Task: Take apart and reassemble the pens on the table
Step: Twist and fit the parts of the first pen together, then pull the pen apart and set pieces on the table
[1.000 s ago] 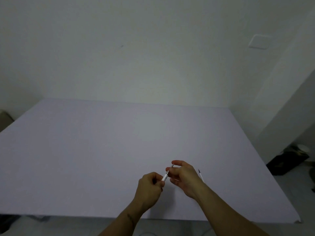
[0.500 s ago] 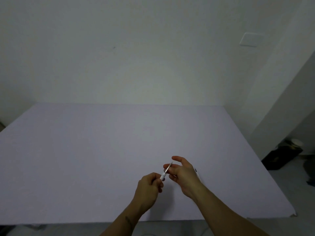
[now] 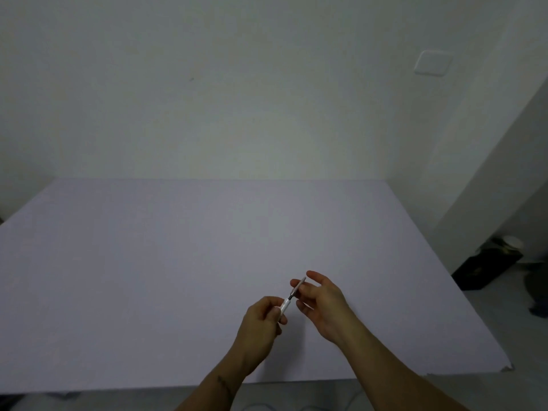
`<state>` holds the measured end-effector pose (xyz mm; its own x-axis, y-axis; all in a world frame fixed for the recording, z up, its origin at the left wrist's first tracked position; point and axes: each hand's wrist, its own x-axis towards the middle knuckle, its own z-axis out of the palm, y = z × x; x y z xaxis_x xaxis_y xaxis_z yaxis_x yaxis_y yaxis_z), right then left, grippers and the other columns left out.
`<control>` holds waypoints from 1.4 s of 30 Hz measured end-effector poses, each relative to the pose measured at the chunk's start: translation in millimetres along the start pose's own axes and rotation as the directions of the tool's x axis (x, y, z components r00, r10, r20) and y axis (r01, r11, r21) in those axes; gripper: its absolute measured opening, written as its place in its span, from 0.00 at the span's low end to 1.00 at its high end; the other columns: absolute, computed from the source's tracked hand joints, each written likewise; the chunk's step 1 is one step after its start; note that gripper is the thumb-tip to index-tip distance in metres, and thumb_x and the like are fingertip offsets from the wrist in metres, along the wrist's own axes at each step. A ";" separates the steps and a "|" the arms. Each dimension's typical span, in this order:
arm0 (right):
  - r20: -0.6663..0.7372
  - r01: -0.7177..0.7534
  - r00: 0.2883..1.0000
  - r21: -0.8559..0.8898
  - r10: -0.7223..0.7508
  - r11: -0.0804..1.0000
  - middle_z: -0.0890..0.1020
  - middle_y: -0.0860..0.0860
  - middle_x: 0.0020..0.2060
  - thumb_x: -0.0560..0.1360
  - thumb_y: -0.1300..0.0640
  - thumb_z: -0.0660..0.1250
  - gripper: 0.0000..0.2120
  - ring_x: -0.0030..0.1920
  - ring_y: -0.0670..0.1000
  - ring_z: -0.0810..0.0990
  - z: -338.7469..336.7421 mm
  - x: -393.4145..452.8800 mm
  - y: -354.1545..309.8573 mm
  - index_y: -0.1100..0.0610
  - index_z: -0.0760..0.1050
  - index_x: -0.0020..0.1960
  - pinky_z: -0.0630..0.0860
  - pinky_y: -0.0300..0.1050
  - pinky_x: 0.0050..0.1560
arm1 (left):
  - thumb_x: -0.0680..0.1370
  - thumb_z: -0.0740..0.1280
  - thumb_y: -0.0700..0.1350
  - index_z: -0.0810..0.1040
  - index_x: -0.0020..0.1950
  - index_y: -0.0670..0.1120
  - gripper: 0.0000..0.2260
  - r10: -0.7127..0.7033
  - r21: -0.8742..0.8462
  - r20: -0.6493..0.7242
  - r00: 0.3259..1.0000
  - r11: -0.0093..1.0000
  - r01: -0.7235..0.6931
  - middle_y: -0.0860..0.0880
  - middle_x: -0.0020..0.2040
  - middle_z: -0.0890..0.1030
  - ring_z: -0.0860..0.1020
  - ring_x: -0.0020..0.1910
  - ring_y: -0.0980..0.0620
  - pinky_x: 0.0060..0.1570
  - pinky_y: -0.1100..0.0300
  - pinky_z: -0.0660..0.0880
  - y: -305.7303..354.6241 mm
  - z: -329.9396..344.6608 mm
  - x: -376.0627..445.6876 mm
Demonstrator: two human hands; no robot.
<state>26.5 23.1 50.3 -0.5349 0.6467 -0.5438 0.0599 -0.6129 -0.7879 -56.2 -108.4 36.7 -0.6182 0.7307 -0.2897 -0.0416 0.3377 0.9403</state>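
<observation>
Two bare forearms, no sleeves visible, left hand (image 3: 261, 321) and right hand (image 3: 321, 304) without rings or wristwear, small dark mark (image 3: 223, 382) on left forearm, possibly tattoo, detail blurred

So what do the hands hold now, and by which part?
A pen, between both hands. The left hand pinches its white lower end; the right hand grips its thin upper end with the fingertips.
</observation>
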 end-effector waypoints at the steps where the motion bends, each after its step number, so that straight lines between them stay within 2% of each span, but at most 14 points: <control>1: -0.008 0.007 1.000 0.003 -0.007 1.000 0.88 0.56 0.46 0.77 0.70 0.64 0.18 0.52 0.56 0.85 -0.3 0.9 -0.6 0.53 0.72 0.62 0.79 0.51 0.50 | 0.82 0.58 0.41 0.79 0.52 0.46 0.10 -0.001 0.016 0.001 1.000 1.000 0.001 0.46 0.41 0.81 0.77 0.37 0.54 0.35 0.68 0.75 -0.9 -0.1 0.0; 8: -0.020 0.044 0.999 -0.057 -0.046 0.997 0.88 0.55 0.45 0.76 0.69 0.65 0.17 0.49 0.55 0.85 -1.1 1.8 -5.7 0.54 0.73 0.61 0.79 0.49 0.47 | 0.78 0.64 0.38 0.79 0.48 0.46 0.06 -0.016 0.049 -0.011 1.000 0.999 0.017 0.46 0.43 0.81 0.83 0.42 0.49 0.40 0.64 0.76 -5.9 -3.9 -1.1; 13: -0.073 0.064 0.995 -0.001 -0.064 0.998 0.86 0.58 0.48 0.76 0.70 0.65 0.18 0.50 0.56 0.84 2.2 5.4 -13.6 0.54 0.71 0.61 0.79 0.50 0.50 | 0.78 0.65 0.38 0.77 0.47 0.45 0.03 -0.037 0.029 -0.006 0.999 0.999 0.037 0.45 0.43 0.80 0.84 0.40 0.48 0.36 0.63 0.78 -7.8 -3.9 -2.0; 17: -0.079 0.068 0.994 -0.041 -0.071 0.997 0.86 0.60 0.49 0.75 0.70 0.66 0.18 0.51 0.57 0.84 1.6 5.4 -17.7 0.54 0.72 0.61 0.80 0.51 0.52 | 0.78 0.65 0.37 0.74 0.44 0.45 0.04 -0.063 0.023 -0.021 0.998 0.998 0.064 0.42 0.46 0.81 0.85 0.41 0.46 0.40 0.57 0.82 -9.2 -1.9 -1.1; 21: -0.073 0.021 0.997 -0.126 -0.030 0.992 0.86 0.59 0.48 0.74 0.70 0.68 0.17 0.49 0.57 0.84 -4.6 3.4 -10.7 0.55 0.74 0.59 0.78 0.47 0.44 | 0.77 0.65 0.36 0.73 0.43 0.45 0.05 -0.077 0.007 -0.042 0.996 0.997 0.077 0.41 0.46 0.81 0.85 0.42 0.45 0.39 0.55 0.83 -11.0 -2.0 0.1; 23: -0.053 0.003 0.999 -0.172 -0.012 0.985 0.87 0.57 0.46 0.74 0.69 0.68 0.16 0.48 0.57 0.85 -9.1 2.3 -5.1 0.55 0.75 0.58 0.77 0.45 0.41 | 0.76 0.66 0.36 0.74 0.43 0.45 0.05 -0.068 0.016 -0.069 0.995 0.997 0.069 0.41 0.44 0.82 0.84 0.44 0.45 0.43 0.54 0.82 -12.7 -1.8 1.9; 25: -0.039 0.001 0.999 -0.223 -0.010 0.975 0.88 0.55 0.43 0.74 0.69 0.67 0.15 0.48 0.57 0.85 -13.8 2.1 -0.1 0.54 0.76 0.56 0.78 0.45 0.41 | 0.76 0.66 0.37 0.77 0.45 0.45 0.04 -0.060 0.014 -0.076 0.995 0.998 0.061 0.43 0.43 0.83 0.83 0.45 0.45 0.45 0.55 0.81 -14.1 -0.9 3.5; 28: -0.031 -0.008 1.000 -0.291 -0.001 0.957 0.88 0.55 0.44 0.74 0.70 0.65 0.15 0.46 0.56 0.85 -20.1 4.2 3.1 0.55 0.77 0.56 0.78 0.45 0.40 | 0.78 0.64 0.37 0.79 0.48 0.45 0.06 -0.082 -0.025 -0.072 0.994 0.996 0.080 0.46 0.44 0.85 0.84 0.46 0.51 0.46 0.59 0.79 -15.8 2.4 5.2; 33: 0.001 -0.046 0.999 -0.353 0.049 0.935 0.87 0.57 0.45 0.71 0.69 0.70 0.14 0.42 0.53 0.84 -25.7 10.6 4.7 0.56 0.80 0.54 0.76 0.43 0.36 | 0.79 0.63 0.37 0.79 0.48 0.46 0.07 -0.098 -0.023 -0.075 0.992 0.995 0.097 0.47 0.44 0.86 0.84 0.46 0.52 0.48 0.58 0.79 -14.6 11.9 9.1; 36: -0.019 -0.009 1.000 -0.483 -0.001 0.875 0.86 0.53 0.43 0.69 0.66 0.72 0.12 0.41 0.51 0.84 -30.1 16.9 7.2 0.54 0.83 0.50 0.75 0.42 0.36 | 0.79 0.63 0.37 0.79 0.48 0.46 0.07 -0.093 -0.015 -0.093 0.991 0.996 0.092 0.47 0.44 0.86 0.84 0.46 0.53 0.46 0.58 0.79 -12.2 17.7 13.0; 39: -0.049 0.048 0.992 -0.693 -0.114 0.720 0.85 0.50 0.38 0.67 0.64 0.73 0.09 0.37 0.49 0.83 -38.6 25.5 11.5 0.50 0.81 0.40 0.78 0.40 0.34 | 0.79 0.62 0.37 0.79 0.47 0.45 0.07 -0.092 -0.008 -0.117 0.989 0.996 0.092 0.47 0.43 0.86 0.84 0.45 0.52 0.44 0.60 0.78 -11.8 23.0 15.9; 40: -0.048 0.055 0.989 -0.751 -0.138 0.658 0.84 0.50 0.37 0.67 0.63 0.73 0.08 0.37 0.49 0.83 -41.1 28.6 13.7 0.50 0.80 0.40 0.79 0.40 0.35 | 0.79 0.62 0.37 0.79 0.47 0.45 0.07 -0.095 -0.004 -0.125 0.988 0.995 0.095 0.46 0.43 0.86 0.84 0.45 0.52 0.44 0.59 0.78 -12.1 24.8 16.3; 42: -0.028 0.076 0.983 -0.832 -0.179 0.549 0.82 0.49 0.38 0.69 0.63 0.71 0.09 0.37 0.49 0.82 -44.0 35.4 20.4 0.53 0.80 0.47 0.79 0.40 0.37 | 0.79 0.63 0.37 0.79 0.47 0.44 0.07 -0.109 0.009 -0.134 0.985 0.994 0.111 0.46 0.44 0.86 0.84 0.46 0.52 0.46 0.56 0.80 -13.6 27.1 17.0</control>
<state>45.9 53.4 2.3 -0.5130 0.7587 -0.4015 0.6933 0.0903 -0.7150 -44.9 -84.5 14.1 -0.7097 0.6034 -0.3637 -0.1031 0.4217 0.9008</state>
